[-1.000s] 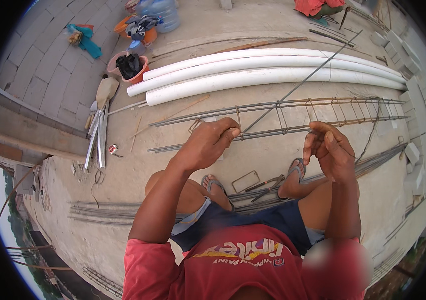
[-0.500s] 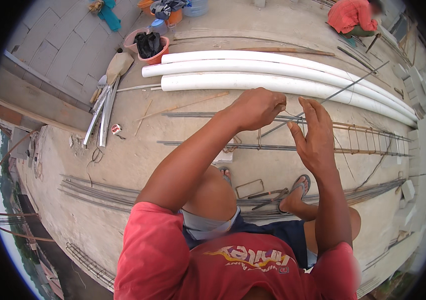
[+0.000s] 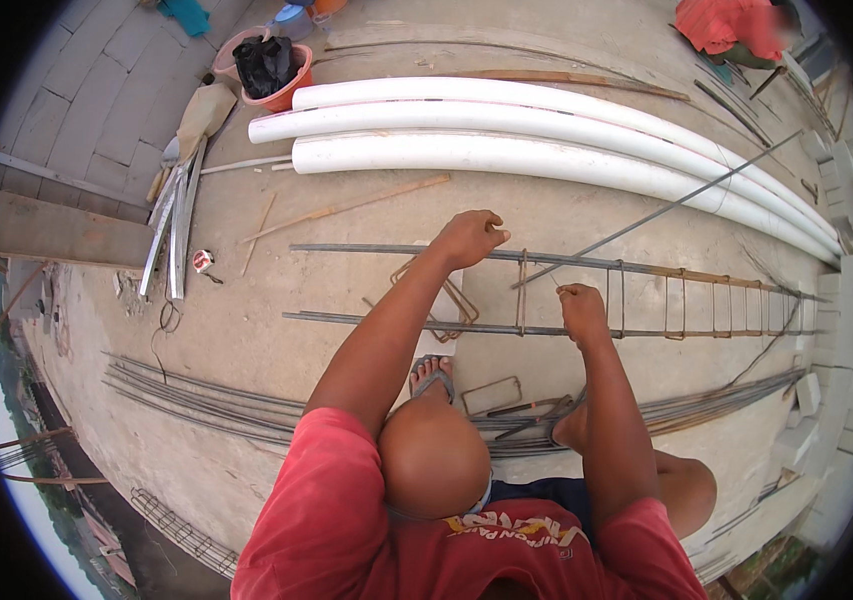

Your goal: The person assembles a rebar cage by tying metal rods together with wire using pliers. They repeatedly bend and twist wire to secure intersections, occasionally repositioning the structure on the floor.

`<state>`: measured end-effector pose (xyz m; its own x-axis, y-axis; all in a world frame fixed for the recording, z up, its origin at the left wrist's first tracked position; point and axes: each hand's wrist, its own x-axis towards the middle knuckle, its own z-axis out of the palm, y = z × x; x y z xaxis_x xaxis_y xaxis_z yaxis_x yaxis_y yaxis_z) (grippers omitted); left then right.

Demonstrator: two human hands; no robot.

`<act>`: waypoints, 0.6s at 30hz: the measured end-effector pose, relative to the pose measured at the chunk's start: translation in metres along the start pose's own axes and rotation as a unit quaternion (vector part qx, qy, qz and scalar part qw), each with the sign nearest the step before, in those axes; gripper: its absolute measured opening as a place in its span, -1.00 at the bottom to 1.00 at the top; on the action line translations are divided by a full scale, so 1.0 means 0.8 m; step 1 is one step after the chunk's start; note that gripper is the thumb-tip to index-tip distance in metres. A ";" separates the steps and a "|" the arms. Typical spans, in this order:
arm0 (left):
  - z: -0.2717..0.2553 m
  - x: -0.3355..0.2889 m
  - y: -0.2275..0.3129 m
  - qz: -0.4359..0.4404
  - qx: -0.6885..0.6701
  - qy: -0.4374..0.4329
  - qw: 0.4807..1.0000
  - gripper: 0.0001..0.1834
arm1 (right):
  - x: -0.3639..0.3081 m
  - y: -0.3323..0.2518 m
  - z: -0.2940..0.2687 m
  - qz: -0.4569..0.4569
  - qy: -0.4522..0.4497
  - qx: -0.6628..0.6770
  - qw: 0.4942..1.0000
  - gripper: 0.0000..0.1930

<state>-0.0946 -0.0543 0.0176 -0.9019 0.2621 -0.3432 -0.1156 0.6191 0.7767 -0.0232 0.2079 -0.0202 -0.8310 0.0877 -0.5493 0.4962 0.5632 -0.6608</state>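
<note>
A ladder-like rebar frame (image 3: 646, 266) lies across in front of me, its long bars joined by rectangular stirrups. My left hand (image 3: 468, 240) hovers over its far bar, fingers half curled and thumb apart, with nothing visible between them. Above the near bar, my right hand (image 3: 583, 312) pinches at its fingertips what looks like a thin tie wire (image 3: 558, 283). A loose rebar (image 3: 661, 210) slants over the frame from between my hands to the upper right. Several loose stirrups (image 3: 454, 298) lean below my left wrist.
White pipes (image 3: 466, 153) lie beyond the frame. More bars (image 3: 666, 412) and a long-handled tool (image 3: 536, 412) lie by my feet. Metal strips (image 3: 174, 235) and a tape measure (image 3: 203, 261) are at left, a tub (image 3: 291, 95) behind. A person (image 3: 731, 30) crouches far right.
My hands have come apart: the left moved left and slightly down, the right moved down and closed from an open shape into a pinch. The view has shifted, showing more of the frame.
</note>
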 end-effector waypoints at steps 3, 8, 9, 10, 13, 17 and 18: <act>0.015 0.023 -0.021 -0.016 0.028 0.008 0.999 -0.51 | 0.008 -0.047 0.016 0.163 -0.085 0.275 0.944 -0.67; 0.041 0.048 -0.010 -0.034 -0.002 -0.023 0.999 -0.54 | 0.012 -0.063 0.034 0.138 -0.113 0.380 0.908 -0.62; 0.051 0.051 -0.010 -0.016 -0.021 -0.008 1.000 -0.55 | 0.014 -0.061 0.035 0.136 -0.121 0.377 0.908 -0.61; 0.060 0.052 -0.010 0.003 -0.040 0.008 0.999 -0.56 | 0.016 -0.059 0.036 0.134 -0.130 0.375 0.908 -0.61; 0.064 0.056 -0.010 -0.014 -0.113 0.024 0.993 -0.59 | 0.022 -0.054 0.044 0.127 -0.117 0.376 0.910 -0.65; 0.057 0.052 0.002 -0.028 -0.145 0.006 0.989 -0.63 | 0.011 -0.073 0.053 0.099 0.001 0.241 0.965 -0.77; 0.057 0.052 0.000 -0.022 -0.136 0.009 0.990 -0.63 | 0.009 -0.071 0.058 0.045 0.020 0.206 0.977 -0.77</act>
<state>-0.1131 -0.0096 -0.0210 -0.9011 0.2242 -0.3712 -0.2600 0.4059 0.8761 -0.0463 0.1385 -0.0102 -0.7841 0.1595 -0.5998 0.6204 0.1745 -0.7647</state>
